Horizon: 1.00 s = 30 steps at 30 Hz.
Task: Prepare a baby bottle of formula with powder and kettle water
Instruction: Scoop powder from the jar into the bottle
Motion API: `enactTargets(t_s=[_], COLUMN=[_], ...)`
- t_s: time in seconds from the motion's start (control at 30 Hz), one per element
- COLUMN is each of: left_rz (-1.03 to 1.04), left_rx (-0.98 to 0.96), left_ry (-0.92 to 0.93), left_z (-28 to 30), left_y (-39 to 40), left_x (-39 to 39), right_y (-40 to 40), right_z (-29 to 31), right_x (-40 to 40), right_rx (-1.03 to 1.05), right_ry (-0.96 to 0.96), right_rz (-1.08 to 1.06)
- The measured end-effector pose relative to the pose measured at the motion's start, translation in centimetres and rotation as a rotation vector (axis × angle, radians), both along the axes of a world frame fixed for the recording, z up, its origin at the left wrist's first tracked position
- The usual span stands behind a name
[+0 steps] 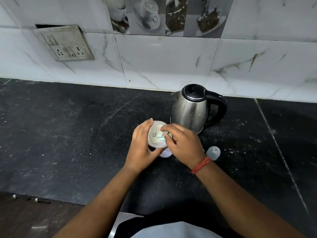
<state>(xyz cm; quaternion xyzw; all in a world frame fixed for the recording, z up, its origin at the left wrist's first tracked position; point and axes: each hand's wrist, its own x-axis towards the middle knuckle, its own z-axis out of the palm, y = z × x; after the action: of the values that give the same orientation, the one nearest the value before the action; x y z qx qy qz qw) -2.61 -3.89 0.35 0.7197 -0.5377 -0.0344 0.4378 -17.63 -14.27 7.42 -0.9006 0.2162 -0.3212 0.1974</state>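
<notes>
While the left hand [142,143] cups the powder container [157,134], right hand [181,143] fingers reach inside, grip unclear.

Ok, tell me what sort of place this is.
Most likely a home kitchen: a dark stone countertop against a marble-look tiled wall with coffee-cup picture tiles, an electric kettle standing on it, and a wall socket panel.

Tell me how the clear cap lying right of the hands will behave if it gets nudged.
The cap is probably very light: small, thin, translucent plastic. It looks domed and round, so a nudge would likely roll or skid it across the smooth dark counter. It looks rigid enough to keep its shape under a light pinch.
</notes>
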Motion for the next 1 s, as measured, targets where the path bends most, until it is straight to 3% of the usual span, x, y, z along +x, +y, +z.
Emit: enactTargets(t_s=[0.13,0.53,0.67,0.8,1.0], left_rz=[0.028,0.003,0.005,0.011,-0.011], left_rx=[0.025,-0.067,-0.014,0.014,0.009], left_ry=[0.041,-0.091,-0.081,-0.044,-0.03], left_z=[-0.2,-0.6,-1.0,-1.3,-0.8], left_y=[-0.1,-0.1,0.0,0.1,0.0], left_x=[0.7,1.7,2.4,2.1,1.3], right_y=[-0.1,-0.6,-0.5,-0.7,-0.3], right_z=[0.0,-0.8,-1.1,-1.4,-0.5], right_x=[0.3,0.8,0.9,1.1,1.8], right_rx=[-0.056,-0.143,-0.136,-0.163,-0.29], right_ry=[-0.029,-0.017,-0.002,0.1,0.405], right_rz=[-0.017,0.022,0.014,0.012,-0.014])
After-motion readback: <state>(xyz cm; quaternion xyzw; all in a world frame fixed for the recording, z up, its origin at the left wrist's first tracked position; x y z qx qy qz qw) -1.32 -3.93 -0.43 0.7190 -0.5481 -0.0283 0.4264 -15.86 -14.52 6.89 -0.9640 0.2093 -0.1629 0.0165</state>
